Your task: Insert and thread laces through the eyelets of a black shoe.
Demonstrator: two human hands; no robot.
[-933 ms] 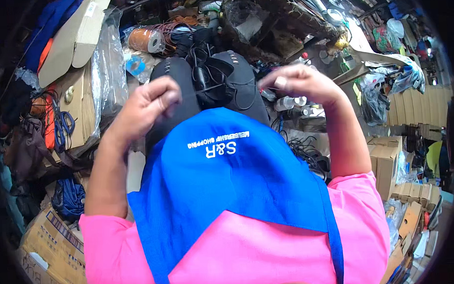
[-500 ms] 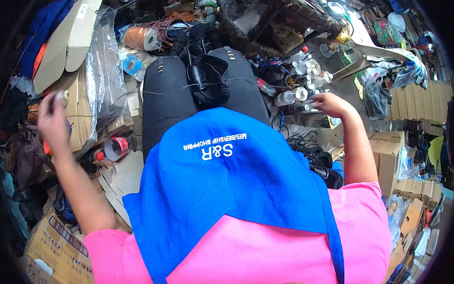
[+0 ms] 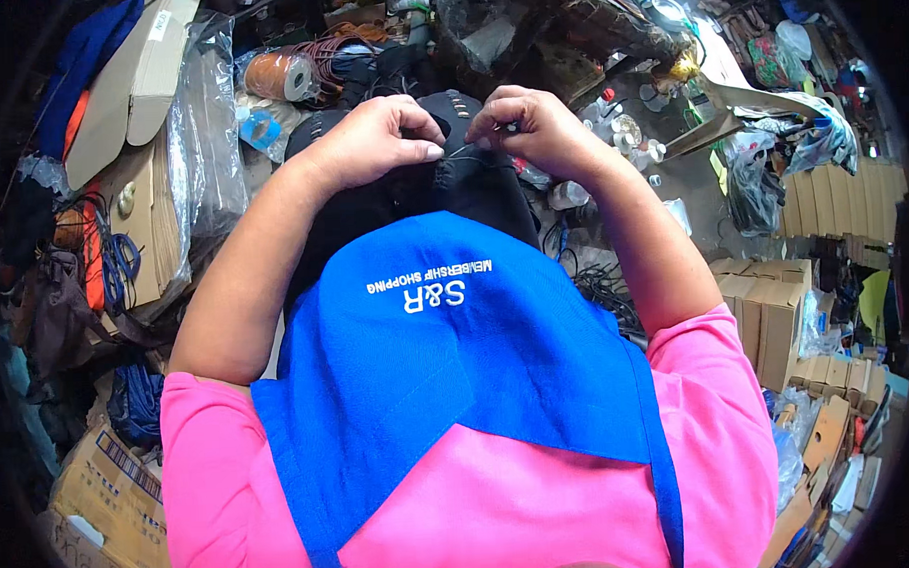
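My left hand and my right hand are raised over my lap, a short gap between them. Fingers of the left are curled with the thumb laid against them; the right has its thumb and fingertips pinched. Whatever they hold is too small to make out, though a thin thread seems to run near the right fingertips. Below them a black item, shoe-like in the earlier frame, rests between my black-clad knees, mostly hidden by hands and wrists. A blue apron covers my front.
Flattened cardboard with a small pale knob-like thing on it stands at left. An orange thread spool lies beyond my knees. Several plastic bottles are at right, near cardboard boxes. A plastic sheet hangs beside my left knee.
Both hands have come inward from the sides to meet over my lap. My left hand has left the cardboard and pale knob-like thing; my right hand has left the bottles.
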